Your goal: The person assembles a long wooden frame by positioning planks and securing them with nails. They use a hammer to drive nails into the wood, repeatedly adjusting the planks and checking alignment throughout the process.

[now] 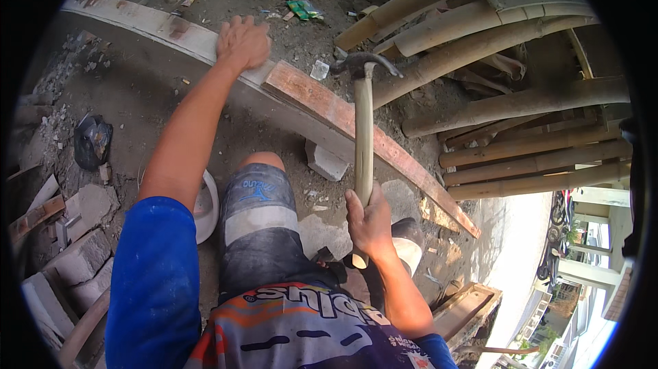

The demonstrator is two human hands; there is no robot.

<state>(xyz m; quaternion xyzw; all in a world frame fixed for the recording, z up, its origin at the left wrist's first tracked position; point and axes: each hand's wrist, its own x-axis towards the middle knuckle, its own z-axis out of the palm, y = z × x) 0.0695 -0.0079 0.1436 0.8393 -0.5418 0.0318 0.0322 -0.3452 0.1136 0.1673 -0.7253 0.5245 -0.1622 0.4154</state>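
Note:
A long pale wooden board (151, 26) runs slantwise across the view, from the far left toward the lower right. A shorter reddish, weathered plank (322, 103) lies along its right part. My left hand (243, 45) grips the pale board just left of the plank's end, its fingers bent over the far edge; the fingertips are hidden. My right hand (370, 224) is closed low around the wooden handle of a claw hammer (364, 115). The dark metal head is up, above the plank, and the handle crosses in front of the wood.
Bamboo poles (521, 105) are stacked at the right. Broken concrete blocks (82, 259) and a black plastic bag (92, 141) lie at the left. A grey block (327, 160) sits below the boards, near my bent knee. A wooden box frame (469, 311) stands at the lower right.

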